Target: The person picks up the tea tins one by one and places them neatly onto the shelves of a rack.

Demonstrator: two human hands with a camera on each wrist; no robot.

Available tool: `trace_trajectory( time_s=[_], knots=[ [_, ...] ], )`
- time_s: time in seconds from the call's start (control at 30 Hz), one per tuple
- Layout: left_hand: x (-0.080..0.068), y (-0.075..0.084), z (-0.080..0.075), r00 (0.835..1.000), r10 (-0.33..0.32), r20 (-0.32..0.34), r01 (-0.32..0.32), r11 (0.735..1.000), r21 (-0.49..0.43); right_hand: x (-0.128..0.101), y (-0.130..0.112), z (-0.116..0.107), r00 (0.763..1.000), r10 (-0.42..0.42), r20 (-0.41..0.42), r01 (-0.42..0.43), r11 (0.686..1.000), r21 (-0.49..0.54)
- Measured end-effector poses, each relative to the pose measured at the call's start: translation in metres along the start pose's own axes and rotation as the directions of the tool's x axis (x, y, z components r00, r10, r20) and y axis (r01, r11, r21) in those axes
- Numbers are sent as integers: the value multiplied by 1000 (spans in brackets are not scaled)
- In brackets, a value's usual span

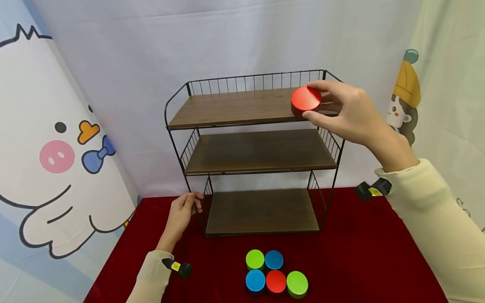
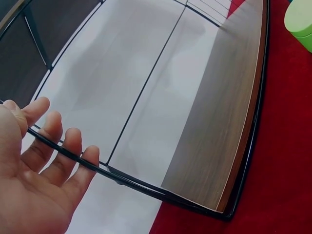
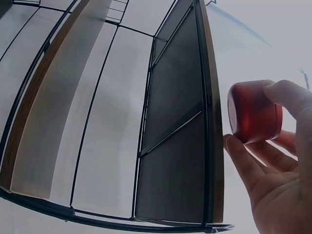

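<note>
My right hand (image 1: 346, 111) pinches a small red round jar (image 1: 305, 99) by its sides, between thumb and fingers. In the head view the jar overlaps the right front part of the top board (image 1: 242, 107). The right wrist view shows the red jar (image 3: 253, 111) just beyond the board's edge, with a lid seam round it. Low on the left side, my left hand (image 1: 182, 214) has its fingers curled round the black metal frame of the three-tier shelf rack (image 1: 261, 158). In the left wrist view the left hand (image 2: 53, 165) holds that side rail.
On the red cloth (image 1: 356, 252) in front of the rack stand several jars: a red jar (image 1: 275, 281), blue jars (image 1: 255, 280) and green jars (image 1: 297, 284). Wire rails edge the boards. A pale curtain (image 1: 242, 38) hangs behind, with printed cartoon cloths at both sides.
</note>
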State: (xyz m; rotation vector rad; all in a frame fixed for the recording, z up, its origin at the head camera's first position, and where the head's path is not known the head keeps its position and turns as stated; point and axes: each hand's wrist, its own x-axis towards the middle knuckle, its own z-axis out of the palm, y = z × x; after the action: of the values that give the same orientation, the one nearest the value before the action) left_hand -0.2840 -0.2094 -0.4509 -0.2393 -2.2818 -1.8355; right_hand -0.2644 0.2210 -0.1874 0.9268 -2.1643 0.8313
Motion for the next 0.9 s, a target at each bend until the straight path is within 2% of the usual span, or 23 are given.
trace_trajectory(
  time_s=[0.33,0.63,0.9],
  knots=[
    [1,-2,0,1000,-12,1,12,1000,14,8,10,3,997,70,-16,-70,998,-9],
    [-2,-2,-2,999,-32,9,32,999,-4,10,16,7,993,120,-14,-121,990,-77],
    [1,-1,-1,1000,-29,11,29,1000,0,12,16,6,985,175,-7,-175,981,-89]
  ],
)
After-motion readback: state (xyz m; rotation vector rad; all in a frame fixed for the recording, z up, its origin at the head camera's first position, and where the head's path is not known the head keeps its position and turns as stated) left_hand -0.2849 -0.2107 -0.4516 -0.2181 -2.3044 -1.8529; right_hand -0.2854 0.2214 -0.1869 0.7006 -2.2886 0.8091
